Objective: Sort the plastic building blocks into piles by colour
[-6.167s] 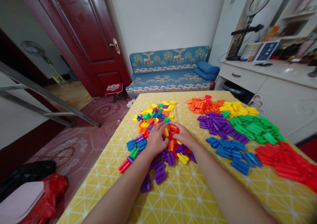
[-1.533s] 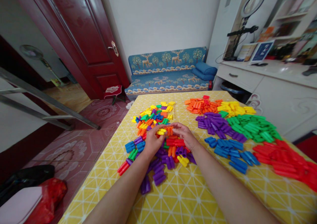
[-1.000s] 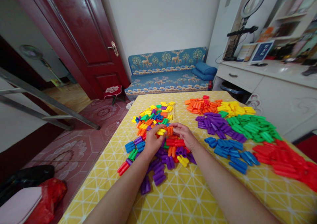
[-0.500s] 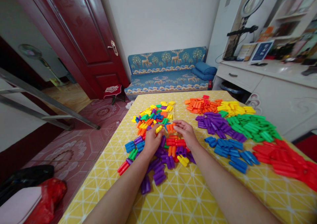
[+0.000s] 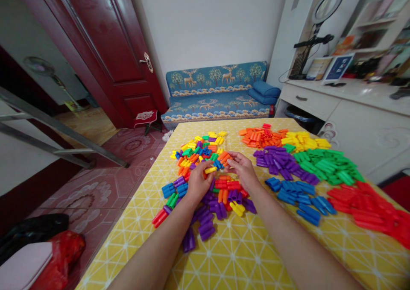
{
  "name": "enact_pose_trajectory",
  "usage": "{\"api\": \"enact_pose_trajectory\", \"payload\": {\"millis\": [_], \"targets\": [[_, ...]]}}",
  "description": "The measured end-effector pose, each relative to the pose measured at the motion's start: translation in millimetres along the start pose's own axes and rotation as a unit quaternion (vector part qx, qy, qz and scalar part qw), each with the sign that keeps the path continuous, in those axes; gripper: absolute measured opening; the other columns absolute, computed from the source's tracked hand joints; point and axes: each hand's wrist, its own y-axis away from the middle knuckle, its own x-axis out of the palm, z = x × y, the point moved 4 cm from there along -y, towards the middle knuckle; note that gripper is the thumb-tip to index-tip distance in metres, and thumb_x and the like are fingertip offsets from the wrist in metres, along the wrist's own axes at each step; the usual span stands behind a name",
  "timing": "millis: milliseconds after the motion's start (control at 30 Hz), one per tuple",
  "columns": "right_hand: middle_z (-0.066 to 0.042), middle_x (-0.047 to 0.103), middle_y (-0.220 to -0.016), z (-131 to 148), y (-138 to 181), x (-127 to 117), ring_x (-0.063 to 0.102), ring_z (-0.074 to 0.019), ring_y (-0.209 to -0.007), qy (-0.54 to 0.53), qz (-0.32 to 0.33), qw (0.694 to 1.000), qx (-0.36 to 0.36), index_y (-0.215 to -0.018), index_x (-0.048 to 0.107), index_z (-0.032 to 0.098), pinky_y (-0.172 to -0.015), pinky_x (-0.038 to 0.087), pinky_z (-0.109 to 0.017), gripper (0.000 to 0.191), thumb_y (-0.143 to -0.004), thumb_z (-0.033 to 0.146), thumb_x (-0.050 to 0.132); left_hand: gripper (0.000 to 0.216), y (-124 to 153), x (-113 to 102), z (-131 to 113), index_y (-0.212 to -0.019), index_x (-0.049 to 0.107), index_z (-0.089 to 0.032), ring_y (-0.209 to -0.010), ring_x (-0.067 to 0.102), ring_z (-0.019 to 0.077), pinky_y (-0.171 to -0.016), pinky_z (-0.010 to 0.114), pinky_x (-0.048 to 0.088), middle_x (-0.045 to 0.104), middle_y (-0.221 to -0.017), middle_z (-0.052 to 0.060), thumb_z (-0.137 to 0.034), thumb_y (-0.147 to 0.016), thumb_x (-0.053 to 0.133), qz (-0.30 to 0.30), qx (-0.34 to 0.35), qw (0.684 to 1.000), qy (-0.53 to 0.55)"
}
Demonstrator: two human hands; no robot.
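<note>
Plastic tube-shaped building blocks in several colours cover the table. My left hand (image 5: 200, 180) is closed on a yellow building block (image 5: 210, 170), held over the mixed heap. Across from it, the fingers of my right hand (image 5: 242, 168) grip an orange building block (image 5: 224, 158) by its right side. A blue building block (image 5: 218, 165) shows between the two; whether it is joined to either one, I cannot tell. Below my hands lie red building blocks (image 5: 231, 186) and purple building blocks (image 5: 206, 228). A mixed-colour pile (image 5: 195, 149) spreads just beyond my left hand.
Sorted piles lie to the right: orange (image 5: 261, 137), yellow (image 5: 304, 140), purple (image 5: 278, 161), green (image 5: 328, 164), blue (image 5: 297, 194) and red (image 5: 371, 206). A yellow patterned cloth (image 5: 230, 251) covers the table. Behind it stands a blue sofa (image 5: 218, 98), with a white cabinet (image 5: 361, 123) at the right.
The orange building block has tilted in my right fingers, and more of the blue one shows. The yellow building block has turned and moved slightly right, nearer the blue one.
</note>
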Motion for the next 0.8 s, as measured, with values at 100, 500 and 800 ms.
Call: {"api": "enact_pose_trajectory", "payload": {"millis": [100,500,800], "targets": [[-0.001,0.067,-0.076,10.5,1.8,-2.8,0.060,-0.0129,-0.061,0.054,-0.003,0.998,0.025,-0.096,0.066,0.021,-0.055,0.050,-0.025,0.036,-0.064,0.033,0.075,0.027,0.1,-0.3,-1.7,-0.105,0.067,-0.019,-0.096,0.066,0.0222,-0.086,0.036,0.052,0.071,-0.103,0.007,-0.021,-0.079,0.062,0.013,-0.008,1.000,-0.022],[-0.001,0.061,-0.057,72.3,-80.9,-96.3,0.056,-0.0108,-0.045,0.181,-0.217,0.959,0.010,-0.082,0.064,0.013,-0.041,0.046,-0.020,0.021,-0.063,0.007,0.070,0.023,-1.0,1.9,-0.1,-0.102,0.069,-0.020,-0.088,0.067,0.0210,-0.079,0.034,0.053,0.073,-0.097,0.006,-0.022,-0.081,0.060,0.049,-0.021,0.997,-0.054],[-0.006,0.063,-0.102,73.1,-89.5,-109.6,0.065,-0.0129,-0.078,0.132,-0.281,0.950,-0.033,-0.102,0.059,0.018,-0.061,0.055,-0.023,0.043,-0.062,0.004,0.067,0.022,-0.1,1.0,-2.3,-0.101,0.069,-0.020,-0.088,0.068,0.0205,-0.079,0.033,0.053,0.073,-0.096,0.006,-0.021,-0.080,0.060,0.046,-0.025,0.998,-0.046]]}}
